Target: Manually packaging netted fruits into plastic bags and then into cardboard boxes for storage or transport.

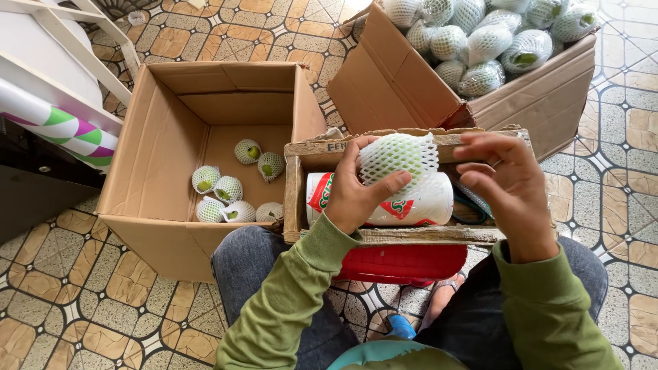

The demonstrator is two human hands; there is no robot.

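My left hand (pixel 356 195) grips a green fruit wrapped in white foam netting (pixel 397 159), held above a small wooden crate (pixel 296 192) that rests across my knees. My right hand (pixel 504 185) is beside the fruit, fingers curled and spread near the net's right edge, holding nothing that I can see. Inside the crate lies a white roll with red and green print (pixel 411 204). Both arms wear green sleeves.
An open cardboard box (pixel 157 137) on the left holds several net-wrapped fruits (pixel 229 192) on its bottom. Another cardboard box (pixel 411 89) at the upper right is piled with several wrapped fruits (pixel 486 41). A red stool (pixel 404 264) is under the crate. Patterned tile floor surrounds everything.
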